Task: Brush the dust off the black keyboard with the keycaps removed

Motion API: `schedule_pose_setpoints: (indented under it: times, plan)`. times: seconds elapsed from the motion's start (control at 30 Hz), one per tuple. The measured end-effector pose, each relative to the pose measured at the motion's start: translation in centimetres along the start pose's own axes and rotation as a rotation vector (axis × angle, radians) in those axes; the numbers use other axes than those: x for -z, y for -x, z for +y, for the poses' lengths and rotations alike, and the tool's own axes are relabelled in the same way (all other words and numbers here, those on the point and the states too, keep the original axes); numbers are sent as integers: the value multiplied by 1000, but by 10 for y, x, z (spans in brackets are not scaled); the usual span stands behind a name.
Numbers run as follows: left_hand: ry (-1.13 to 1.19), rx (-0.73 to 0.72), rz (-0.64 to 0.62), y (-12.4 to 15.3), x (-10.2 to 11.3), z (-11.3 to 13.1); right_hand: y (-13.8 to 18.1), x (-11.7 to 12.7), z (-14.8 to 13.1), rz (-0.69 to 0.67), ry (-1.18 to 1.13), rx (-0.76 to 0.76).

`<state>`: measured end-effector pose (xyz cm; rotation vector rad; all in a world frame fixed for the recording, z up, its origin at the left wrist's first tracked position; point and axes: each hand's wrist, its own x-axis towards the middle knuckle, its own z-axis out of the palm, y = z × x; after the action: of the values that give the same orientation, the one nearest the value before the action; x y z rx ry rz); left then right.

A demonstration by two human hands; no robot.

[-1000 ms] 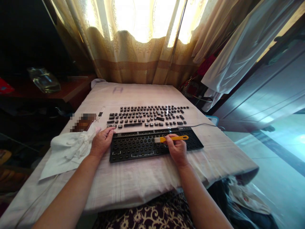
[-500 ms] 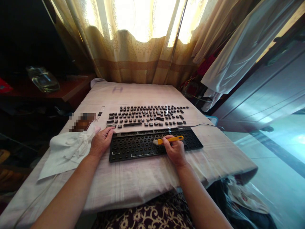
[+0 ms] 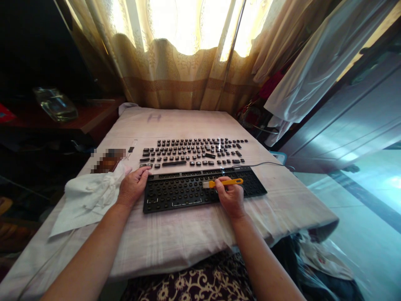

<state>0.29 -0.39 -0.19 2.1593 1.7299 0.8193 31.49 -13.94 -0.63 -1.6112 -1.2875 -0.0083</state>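
Note:
A black keyboard point(image 3: 175, 196) with its keycaps off lies across the near part of the table. My right hand point(image 3: 231, 196) is closed around the yellow handle of a small brush point(image 3: 232, 182), whose pale bristles point left and rest on or just over the middle of the key bed. At the keyboard's upper left corner, my left hand point(image 3: 134, 187) grips the edge with curled fingers. Behind the keyboard, many loose black keycaps point(image 3: 191, 163) lie in rows, among them a long space bar point(image 3: 174, 163).
A crumpled white cloth point(image 3: 83, 205) lies left of my left forearm, beside a blurred-out brown item point(image 3: 109, 161) and a small black object point(image 3: 131, 149). The keyboard cable point(image 3: 269, 163) runs off to the right. A glass jar point(image 3: 56, 104) stands on the cabinet at left.
The brush in my right hand has shifted slightly right over the keyboard. My left hand stays at the keyboard's corner.

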Motion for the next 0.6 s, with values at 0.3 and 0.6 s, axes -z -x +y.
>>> schedule_pose_setpoints:
  times: [0.3,0.6]
  plan:
    - [-8,-10,11,0,-1,-1,2,1,-4,-68,-30,20]
    - [9,-4,10,0,1,3,0,2,-1,13,-60,-16]
